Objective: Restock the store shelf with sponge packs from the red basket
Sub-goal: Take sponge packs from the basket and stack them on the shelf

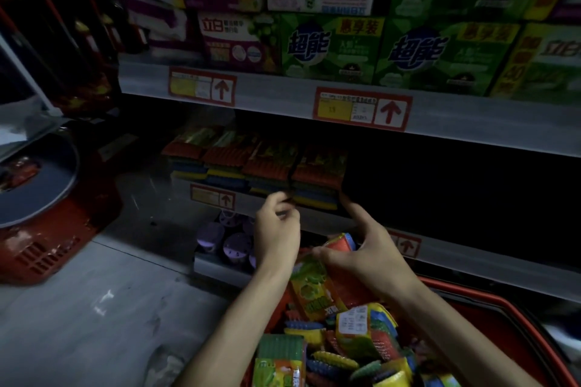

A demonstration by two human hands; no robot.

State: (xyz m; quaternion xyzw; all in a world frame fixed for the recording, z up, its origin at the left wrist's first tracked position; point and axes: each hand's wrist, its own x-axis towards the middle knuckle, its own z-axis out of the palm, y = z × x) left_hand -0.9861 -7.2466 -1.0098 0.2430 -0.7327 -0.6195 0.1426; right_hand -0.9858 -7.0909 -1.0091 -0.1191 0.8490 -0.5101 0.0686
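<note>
Sponge pack (314, 287) in right hand (369, 250)

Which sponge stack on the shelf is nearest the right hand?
The rightmost stack of four, beside the dark gap; the right hand, holding a sponge pack, reaches a forefinger to that stack's right edge.

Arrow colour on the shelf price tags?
Red arrow on white; head view.

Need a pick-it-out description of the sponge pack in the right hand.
Find the red basket at bottom right. Above its left edge, below the shelved sponge row, the right hand grips one pack with a green-and-orange label. It alone is raised off the heap of packs in the basket.
</note>
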